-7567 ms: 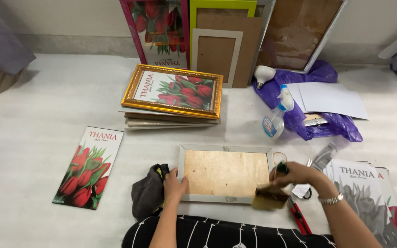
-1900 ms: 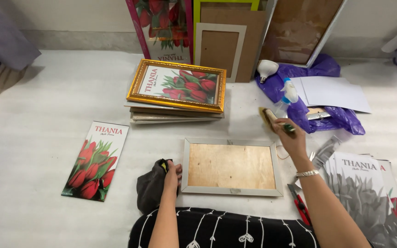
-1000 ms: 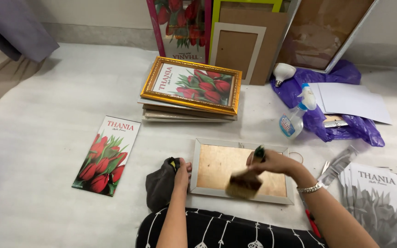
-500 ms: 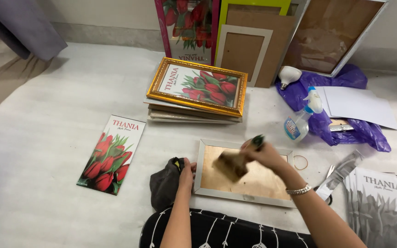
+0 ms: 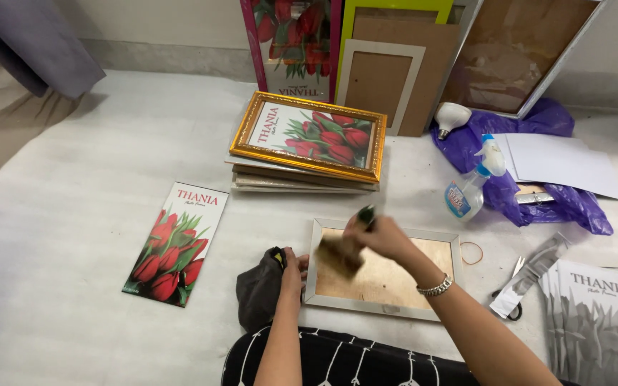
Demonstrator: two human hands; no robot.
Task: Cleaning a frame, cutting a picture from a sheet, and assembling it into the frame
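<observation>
A pale picture frame [image 5: 452, 246] lies face down on the white mat, its brown backing board [image 5: 402, 275] showing. My right hand [image 5: 380, 236] is shut on a brush [image 5: 343, 251] with a dark green handle; its bristles rest on the left part of the board. At the frame's left edge my left hand [image 5: 293, 266] presses down, fingers curled, right beside a dark grey cloth [image 5: 257, 292].
A gold-framed tulip picture [image 5: 309, 136] tops a stack of frames behind. A tulip print [image 5: 177, 243] lies at left. A spray bottle [image 5: 472, 184], purple bag [image 5: 531, 193], white sheets [image 5: 563, 164], scissors [image 5: 513, 304] and grey prints [image 5: 599, 314] sit at right. More frames lean on the wall.
My right hand has swept the brush leftward across the backing board, from the right side to the left part. The left hand has stayed at the frame's edge.
</observation>
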